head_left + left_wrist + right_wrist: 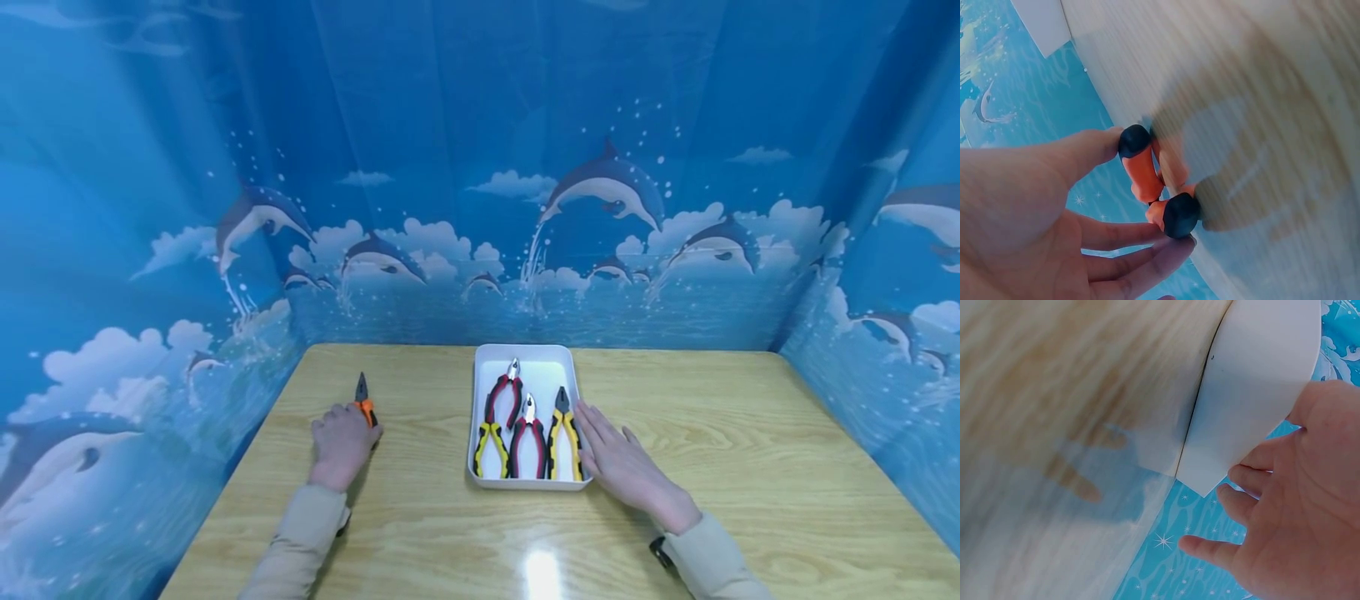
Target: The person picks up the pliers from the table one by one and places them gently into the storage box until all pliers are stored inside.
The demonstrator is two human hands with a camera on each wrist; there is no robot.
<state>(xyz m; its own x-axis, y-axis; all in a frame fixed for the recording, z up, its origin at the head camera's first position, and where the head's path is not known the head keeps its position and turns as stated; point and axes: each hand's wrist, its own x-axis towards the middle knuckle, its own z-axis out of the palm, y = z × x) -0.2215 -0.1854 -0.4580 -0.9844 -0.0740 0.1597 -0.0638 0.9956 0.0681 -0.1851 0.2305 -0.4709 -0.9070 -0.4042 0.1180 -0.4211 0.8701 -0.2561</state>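
Note:
My left hand (347, 437) lies on the wooden table at the left and grips the handles of orange pliers (363, 398), whose dark nose points away from me. In the left wrist view, thumb and fingers (1124, 235) close on the orange pliers (1145, 175) from both sides. My right hand (611, 454) lies flat with straight fingers against the right side of a white tray (536, 369). In the tray lie red-and-yellow pliers (501, 410), red-and-black pliers (528, 437) and yellow-and-black pliers (564, 432). The right wrist view shows spread fingers (1254, 472) beside the tray's wall (1260, 381).
The wooden table (750, 467) is walled at the back and on both sides by a blue dolphin-print curtain (600, 192). The tray stands at the table's middle, toward the back. Bare wood lies to the right of my right hand and in front of the tray.

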